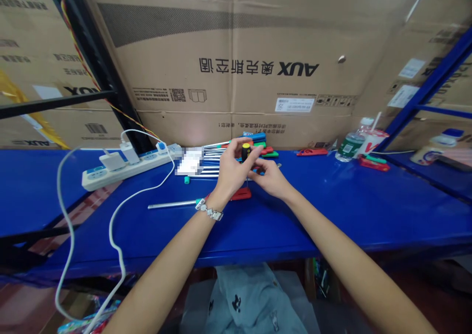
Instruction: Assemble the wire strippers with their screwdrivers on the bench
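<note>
A screwdriver [246,151] with a black handle and yellow top stands upright between my hands, its thin shaft pointing down. My left hand [231,170] is wrapped round the handle with thumb and fingers. At the shaft, the fingertips of my right hand [272,177] are pinched together; what exactly they press on is partly hidden. Below lies a tool with a red handle [241,194], a green collar and a long metal tube [171,205] reaching left. Behind my hands lie several similar metal tubes [210,170] with red, green and blue handles, partly covered by my fingers.
A white power strip [129,167] with plugs and a looping white cable lies at left on the blue table [295,216]. To the right are a red tool [312,152], a green-labelled bottle [347,148], and a cup with a straw [372,139]. Large cardboard boxes [165,44] stand behind.
</note>
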Motion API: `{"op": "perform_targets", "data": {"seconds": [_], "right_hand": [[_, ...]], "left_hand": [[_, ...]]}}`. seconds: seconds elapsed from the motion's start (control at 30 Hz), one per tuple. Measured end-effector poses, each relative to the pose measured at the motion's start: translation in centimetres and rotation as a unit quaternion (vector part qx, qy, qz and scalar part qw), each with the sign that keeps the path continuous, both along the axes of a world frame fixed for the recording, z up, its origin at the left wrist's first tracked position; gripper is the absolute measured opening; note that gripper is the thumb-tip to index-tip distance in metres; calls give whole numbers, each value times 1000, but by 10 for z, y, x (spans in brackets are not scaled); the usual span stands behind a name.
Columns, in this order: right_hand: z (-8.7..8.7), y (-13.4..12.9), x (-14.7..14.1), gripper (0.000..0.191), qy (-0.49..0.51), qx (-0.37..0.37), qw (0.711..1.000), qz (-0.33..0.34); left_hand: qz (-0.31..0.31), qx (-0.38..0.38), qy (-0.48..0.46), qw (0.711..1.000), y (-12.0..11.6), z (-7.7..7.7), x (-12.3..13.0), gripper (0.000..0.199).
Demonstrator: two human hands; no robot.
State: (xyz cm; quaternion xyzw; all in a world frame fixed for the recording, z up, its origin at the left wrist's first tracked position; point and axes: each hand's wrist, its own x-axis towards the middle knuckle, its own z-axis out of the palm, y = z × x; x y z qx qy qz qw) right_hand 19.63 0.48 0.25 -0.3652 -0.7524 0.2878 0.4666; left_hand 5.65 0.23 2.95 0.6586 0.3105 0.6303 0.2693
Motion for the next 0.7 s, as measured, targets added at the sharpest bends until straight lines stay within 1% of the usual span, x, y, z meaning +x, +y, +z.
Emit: {"op": "perform_targets", "data": {"seconds": [0.07, 0.2, 0.3, 0.37, 0.43, 0.47, 0.53, 0.6, 0.67, 0.7], "right_hand": [[-4, 2, -5, 38, 18, 6, 1000, -14], [-6, -2, -10, 36, 40, 15, 998, -40], [-3, -7, -6, 32, 30, 0, 1000, -8], [-1, -8, -2, 36, 36, -12, 999, 19], [2, -8, 2, 41, 46, -23, 998, 29], [3, -8, 4, 42, 49, -32, 998, 33], [6, -8, 7, 44, 54, -56, 996, 46], [9, -10, 8, 44, 56, -82, 993, 60], [12, -11, 7, 41, 54, -96, 992, 67], [14, -12, 6, 39, 51, -98, 992, 67]], "left_hand": [[6, 7, -10, 1000, -1, 1, 2, 19], [-41, 0, 17, 999, -1, 2, 2, 23], [-43, -17, 69, 997, 1, 0, -6, 29], [-37, -18, 112, 993, 0, -4, -17, 30], [-37, -8, 160, 986, -2, -10, -33, 26], [-41, -8, 197, 979, -3, -14, -41, 23], [-56, 7, 285, 957, -5, -23, -57, 22], [-61, 36, 378, 923, -7, -32, -67, 28], [-80, 34, 430, 899, -6, -41, -71, 27], [-92, 28, 442, 892, -5, -44, -71, 27]]}}
